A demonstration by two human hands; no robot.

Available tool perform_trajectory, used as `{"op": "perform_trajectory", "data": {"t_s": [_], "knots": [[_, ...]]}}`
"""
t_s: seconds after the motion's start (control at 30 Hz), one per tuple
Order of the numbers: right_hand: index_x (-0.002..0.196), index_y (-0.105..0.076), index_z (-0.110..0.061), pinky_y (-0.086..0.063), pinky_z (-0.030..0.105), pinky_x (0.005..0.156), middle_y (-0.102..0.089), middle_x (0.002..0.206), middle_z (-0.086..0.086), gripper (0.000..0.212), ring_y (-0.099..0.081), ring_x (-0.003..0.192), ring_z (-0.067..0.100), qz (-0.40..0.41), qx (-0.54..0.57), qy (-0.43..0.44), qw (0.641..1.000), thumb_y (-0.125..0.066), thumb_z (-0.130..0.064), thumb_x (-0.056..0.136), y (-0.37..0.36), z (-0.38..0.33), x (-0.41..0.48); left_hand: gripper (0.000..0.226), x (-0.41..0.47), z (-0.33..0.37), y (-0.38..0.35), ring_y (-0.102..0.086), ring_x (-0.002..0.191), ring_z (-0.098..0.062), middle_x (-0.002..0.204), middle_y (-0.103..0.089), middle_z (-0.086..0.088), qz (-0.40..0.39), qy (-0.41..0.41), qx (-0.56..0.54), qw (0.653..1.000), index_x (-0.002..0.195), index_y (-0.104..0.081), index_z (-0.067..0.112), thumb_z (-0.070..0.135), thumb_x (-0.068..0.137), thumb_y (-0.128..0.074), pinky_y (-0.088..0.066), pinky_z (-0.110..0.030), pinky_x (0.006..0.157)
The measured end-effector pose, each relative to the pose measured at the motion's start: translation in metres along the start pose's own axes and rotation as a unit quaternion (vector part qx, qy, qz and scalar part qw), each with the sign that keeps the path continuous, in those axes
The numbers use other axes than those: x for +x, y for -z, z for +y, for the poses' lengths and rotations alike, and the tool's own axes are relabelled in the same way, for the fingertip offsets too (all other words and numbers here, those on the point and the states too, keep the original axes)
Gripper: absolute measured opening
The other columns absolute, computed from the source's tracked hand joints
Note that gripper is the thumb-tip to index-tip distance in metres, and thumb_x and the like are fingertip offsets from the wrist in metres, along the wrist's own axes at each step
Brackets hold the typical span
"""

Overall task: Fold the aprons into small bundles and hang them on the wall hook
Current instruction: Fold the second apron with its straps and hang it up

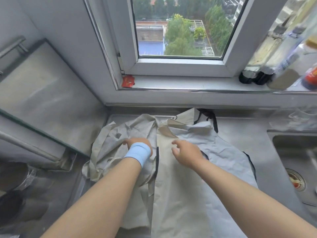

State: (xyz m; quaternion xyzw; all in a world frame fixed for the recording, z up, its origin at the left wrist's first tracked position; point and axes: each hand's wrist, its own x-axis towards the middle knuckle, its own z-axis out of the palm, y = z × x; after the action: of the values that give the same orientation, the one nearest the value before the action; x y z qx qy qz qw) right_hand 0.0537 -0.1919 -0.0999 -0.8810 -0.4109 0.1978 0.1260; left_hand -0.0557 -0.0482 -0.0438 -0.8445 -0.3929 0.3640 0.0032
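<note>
Two pale aprons lie on the steel counter (243, 141) below the window. A crumpled beige apron (120, 133) is heaped on the left. A flatter grey-white apron (197, 186) with dark trim and dark straps (208, 117) spreads to the right and toward me. My left hand (135, 143), wearing a light blue wristband, presses down on the crumpled apron, its fingers curled into the cloth. My right hand (186, 152) hovers over the flat apron with fingers apart, holding nothing. No wall hook is in view.
A sink (298, 162) with a drain holding food scraps sits at the right. Bottles and jars (267, 73) stand on the windowsill, and a red packet (127, 81) lies at its left corner. A glass-topped stove cover (42, 93) rises at the left.
</note>
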Motion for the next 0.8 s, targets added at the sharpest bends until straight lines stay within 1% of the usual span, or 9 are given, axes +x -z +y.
{"op": "perform_trajectory", "data": {"t_s": [0.13, 0.23, 0.3, 0.37, 0.43, 0.53, 0.63, 0.7, 0.8], "knots": [[0.107, -0.068, -0.023, -0.048, 0.032, 0.084, -0.07, 0.11, 0.0, 0.025, -0.062, 0.106, 0.023, 0.059, 0.143, -0.105, 0.982, -0.048, -0.022, 0.092, 0.036, 0.035, 0.027, 0.033, 0.013, 0.041, 0.036, -0.054, 0.118, -0.028, 0.125, -0.059, -0.005, 0.16, -0.063, -0.163, 0.972, 0.121, -0.057, 0.023, 0.021, 0.092, -0.043, -0.043, -0.038, 0.093], [0.113, -0.068, -0.018, -0.044, 0.026, 0.088, -0.069, 0.114, -0.001, 0.027, -0.061, 0.11, 0.019, 0.085, 0.236, -0.155, 0.955, -0.052, -0.017, 0.092, 0.06, 0.055, 0.056, 0.038, 0.033, 0.066, 0.047, -0.046, 0.125, -0.026, 0.132, -0.052, -0.002, 0.218, -0.117, -0.212, 0.945, 0.131, -0.05, 0.028, 0.023, 0.093, -0.047, -0.042, -0.038, 0.096], [0.126, -0.062, -0.016, -0.048, 0.032, 0.094, -0.064, 0.126, -0.001, 0.035, -0.063, 0.111, 0.021, 0.082, 0.281, -0.167, 0.942, -0.055, -0.018, 0.092, 0.068, 0.062, 0.08, 0.046, 0.048, 0.077, 0.052, -0.042, 0.129, -0.024, 0.136, -0.049, 0.0, 0.223, -0.14, -0.209, 0.942, 0.137, -0.044, 0.031, 0.024, 0.092, -0.048, -0.042, -0.039, 0.1], [0.143, -0.045, -0.013, -0.057, 0.035, 0.072, -0.054, 0.135, 0.0, 0.05, -0.072, 0.088, 0.024, 0.058, 0.39, -0.201, 0.897, -0.057, -0.018, 0.094, 0.073, 0.057, 0.099, 0.051, 0.061, 0.081, 0.053, -0.041, 0.13, -0.024, 0.141, -0.046, 0.002, 0.202, -0.15, -0.191, 0.949, 0.141, -0.04, 0.031, 0.024, 0.091, -0.048, -0.041, -0.04, 0.102], [0.151, -0.03, -0.012, -0.051, 0.029, 0.05, -0.055, 0.131, 0.007, 0.063, -0.069, 0.065, 0.021, 0.003, 0.473, -0.257, 0.843, -0.06, -0.019, 0.096, 0.08, 0.05, 0.113, 0.056, 0.071, 0.085, 0.053, -0.04, 0.131, -0.024, 0.145, -0.043, 0.002, 0.165, -0.15, -0.179, 0.958, 0.144, -0.035, 0.03, 0.024, 0.091, -0.049, -0.04, -0.04, 0.103], [0.133, -0.051, -0.005, -0.044, 0.028, 0.055, -0.06, 0.097, 0.01, 0.056, -0.059, 0.067, 0.02, -0.047, 0.41, -0.292, 0.863, -0.072, -0.027, 0.086, 0.081, 0.047, 0.13, 0.057, 0.08, 0.088, 0.051, -0.042, 0.13, -0.024, 0.144, -0.045, 0.002, 0.158, -0.143, -0.161, 0.964, 0.144, -0.034, 0.03, 0.029, 0.09, -0.053, -0.037, -0.04, 0.103], [0.094, -0.068, -0.012, -0.049, 0.028, 0.056, -0.066, 0.089, 0.008, 0.028, -0.061, 0.07, 0.023, -0.055, 0.378, -0.262, 0.886, -0.076, -0.025, 0.07, 0.085, 0.04, 0.145, 0.059, 0.083, 0.088, 0.056, -0.047, 0.122, -0.024, 0.132, -0.053, 0.003, 0.222, -0.147, -0.156, 0.951, 0.138, -0.039, 0.031, 0.041, 0.084, -0.061, -0.036, -0.038, 0.098], [0.077, -0.068, -0.012, -0.045, 0.026, 0.051, -0.063, 0.075, 0.006, 0.011, -0.057, 0.063, 0.021, -0.043, 0.393, -0.203, 0.896, -0.074, -0.02, 0.072, 0.099, 0.028, 0.15, 0.059, 0.082, 0.087, 0.065, -0.053, 0.112, -0.025, 0.12, -0.058, 0.002, 0.263, -0.13, -0.198, 0.935, 0.129, -0.043, 0.03, 0.048, 0.076, -0.065, -0.04, -0.038, 0.091], [0.082, -0.071, -0.005, -0.04, 0.026, 0.056, -0.06, 0.071, 0.005, 0.013, -0.054, 0.066, 0.019, -0.047, 0.407, -0.07, 0.91, -0.071, -0.018, 0.079, 0.129, 0.009, 0.158, 0.037, 0.078, 0.079, 0.083, -0.059, 0.1, -0.027, 0.106, -0.059, -0.001, 0.344, -0.07, -0.281, 0.893, 0.111, -0.05, 0.023, 0.044, 0.082, -0.06, -0.045, -0.037, 0.077]]}}
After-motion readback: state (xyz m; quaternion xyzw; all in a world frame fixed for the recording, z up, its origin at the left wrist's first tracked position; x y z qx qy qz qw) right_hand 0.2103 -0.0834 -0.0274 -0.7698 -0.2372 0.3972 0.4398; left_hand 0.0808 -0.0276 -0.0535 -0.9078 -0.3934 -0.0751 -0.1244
